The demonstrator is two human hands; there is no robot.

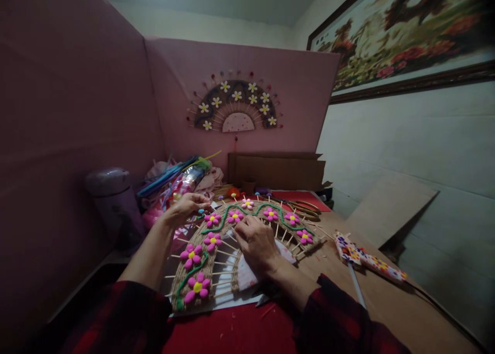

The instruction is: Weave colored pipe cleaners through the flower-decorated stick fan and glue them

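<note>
view: head, looking down at both hands.
fan (208, 271): flat before the person, arc away from them, between and under the hands, with a twine-wound band.
left hand (189, 205): at the fan's upper left edge, beside a blue bead (201, 211); fingertips drawn close together, whether they pinch anything cannot be told.
right hand (254, 239): over the middle of the fan, above the pale half-disc (247, 272); fingers bent downward, tips partly hidden, so whether they grip anything cannot be told.
on the band: pink flowers (191, 256) with yellow centres, and green cord (222, 224) in waves.
underneath: a white sheet (222, 282); nearer the person, red cloth (232, 331).
right of the fan: the brown surface (325, 297), with a flower-patterned glue gun (350, 252) lying on it; scissors (307, 208) beyond the arc.
left of the fan: a bottle (116, 204) upright, near a heap of bags (191, 178).
behind: cardboard (276, 172) below a pink panel (301, 106) bearing a second fan (228, 88) with white flowers.
upper right: a framed picture (406, 39) on the wall.
</note>
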